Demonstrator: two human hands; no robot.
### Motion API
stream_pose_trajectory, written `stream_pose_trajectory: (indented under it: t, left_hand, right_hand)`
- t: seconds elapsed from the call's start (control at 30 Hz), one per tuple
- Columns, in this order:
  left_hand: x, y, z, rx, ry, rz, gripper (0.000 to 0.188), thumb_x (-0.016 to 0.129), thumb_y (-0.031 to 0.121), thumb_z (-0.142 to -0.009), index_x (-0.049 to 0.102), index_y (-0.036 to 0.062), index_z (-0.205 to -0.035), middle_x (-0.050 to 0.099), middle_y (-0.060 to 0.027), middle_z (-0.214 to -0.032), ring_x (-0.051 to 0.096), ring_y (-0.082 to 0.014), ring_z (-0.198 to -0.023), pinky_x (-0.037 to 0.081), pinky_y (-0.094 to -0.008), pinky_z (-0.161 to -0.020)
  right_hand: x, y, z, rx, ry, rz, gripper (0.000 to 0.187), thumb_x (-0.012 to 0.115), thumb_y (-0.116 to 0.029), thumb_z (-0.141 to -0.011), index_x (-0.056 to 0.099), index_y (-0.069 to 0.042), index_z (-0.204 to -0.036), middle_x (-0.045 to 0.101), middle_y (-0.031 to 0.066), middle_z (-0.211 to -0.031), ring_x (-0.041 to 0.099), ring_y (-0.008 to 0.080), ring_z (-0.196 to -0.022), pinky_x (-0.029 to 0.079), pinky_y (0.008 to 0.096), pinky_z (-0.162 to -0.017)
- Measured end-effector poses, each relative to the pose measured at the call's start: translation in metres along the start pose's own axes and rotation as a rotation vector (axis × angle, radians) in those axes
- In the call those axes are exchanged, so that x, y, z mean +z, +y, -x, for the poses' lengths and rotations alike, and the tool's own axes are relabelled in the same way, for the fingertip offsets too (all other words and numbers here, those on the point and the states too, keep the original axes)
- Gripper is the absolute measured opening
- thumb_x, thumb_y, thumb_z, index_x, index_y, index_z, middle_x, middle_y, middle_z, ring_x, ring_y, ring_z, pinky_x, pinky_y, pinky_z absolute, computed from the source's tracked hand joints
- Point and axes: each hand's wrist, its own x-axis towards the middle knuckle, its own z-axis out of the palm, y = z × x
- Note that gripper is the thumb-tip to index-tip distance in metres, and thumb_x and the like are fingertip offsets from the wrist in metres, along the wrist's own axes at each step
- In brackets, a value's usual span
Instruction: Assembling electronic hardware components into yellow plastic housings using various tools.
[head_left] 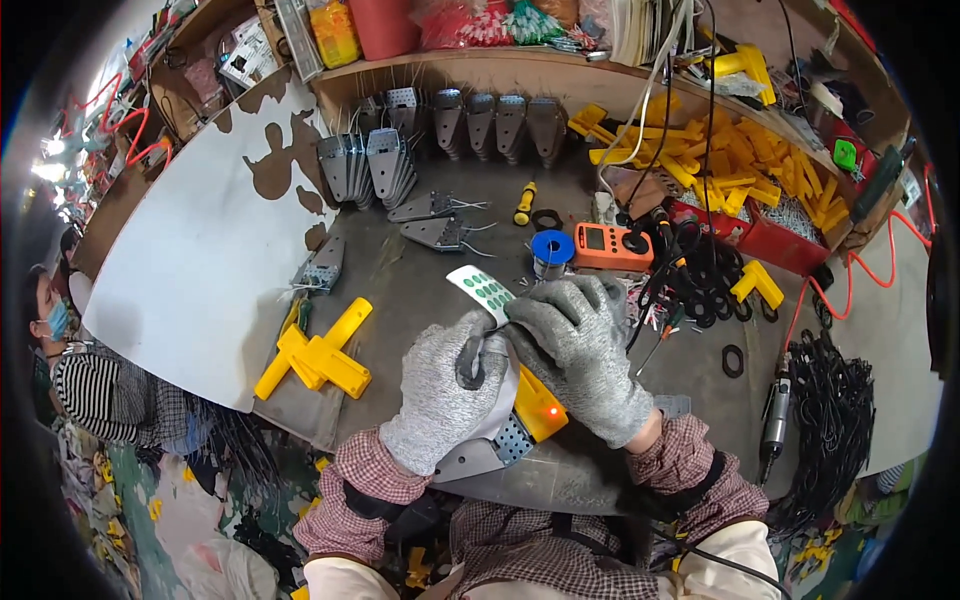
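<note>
Above the near middle of the worktop, a white sheet of green oval stickers is held up between two gloved hands; its long axis is slanted from upper left to lower right, with the far-left end left free and the near-right end tucked in among the fingers; the sheet is thus reached from its lower edge by the left hand and from its right end by the right hand, both being about equally near.

By the left fingers, drawn together with thumb and forefinger meeting, the lower edge of the sheet appears to be clamped; the right fingers are curled over the near-right end, but their tips are hidden, so whether anything is gripped by them cannot be told; the relation that matters most is judged to be this meeting of right fingertips and sheet end.

Beneath the hands, a yellow plastic housing with a small red light is seen, partly covered by the right hand; a grey metal bracket with a perforated end is laid just beside it, at the near edge; two more yellow housings are left crossed to the left; beyond the sheet, a blue wire spool is stood beside an orange meter, and a yellow-handled screwdriver is placed farther back.
</note>
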Motion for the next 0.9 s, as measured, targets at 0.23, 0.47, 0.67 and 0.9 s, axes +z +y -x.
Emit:
stream_pose_trajectory:
  t: [0.23,0.47,0.67,0.9]
  left_hand:
    - [-0.001,-0.005,-0.001,0.025,-0.031,-0.219,0.017,0.063,0.017,-0.089,0.065,0.0062,-0.102,0.066,-0.0163,-0.073,0.065,-0.037,-0.069,0.051,-0.0482,-0.068]
    - [-0.002,-0.051,-0.019,-0.196,-0.283,0.192,0.027,0.065,0.022,-0.092,0.065,-0.0004,-0.107,0.07,-0.0218,-0.088,0.067,-0.0403,-0.087,0.053,-0.0454,-0.076]
    - [0.006,-0.087,0.003,0.001,-0.014,-0.69,0.056,0.063,0.026,-0.094,0.046,0.0044,-0.143,0.058,-0.021,-0.137,0.052,-0.04,-0.13,0.04,-0.0499,-0.108]
    - [0.0,-0.018,0.16,0.008,-0.686,-0.176,0.089,0.072,0.046,-0.085,0.034,0.0016,-0.152,0.032,-0.0251,-0.157,0.03,-0.0472,-0.145,0.021,-0.0607,-0.12]
  right_hand:
    - [0.013,-0.001,-0.002,-0.014,-0.048,0.015,0.025,0.078,-0.019,-0.076,0.069,-0.011,-0.098,0.062,0.0055,-0.099,0.059,0.0284,-0.1,0.041,0.047,-0.096]
    - [0.046,0.027,-0.004,0.336,-0.147,-0.415,0.018,0.073,-0.014,-0.077,0.065,0.0,-0.087,0.061,0.0136,-0.091,0.059,0.033,-0.095,0.047,0.0444,-0.087]
    - [0.048,0.056,0.026,0.227,-0.296,-0.046,0.023,0.071,-0.022,-0.083,0.067,-0.001,-0.092,0.062,0.0157,-0.101,0.058,0.0336,-0.103,0.046,0.0454,-0.088]
    - [0.038,0.057,0.052,0.202,-0.611,-0.212,0.025,0.065,-0.014,-0.087,0.066,-0.003,-0.11,0.058,0.0169,-0.124,0.05,0.0395,-0.125,0.041,0.0509,-0.106]
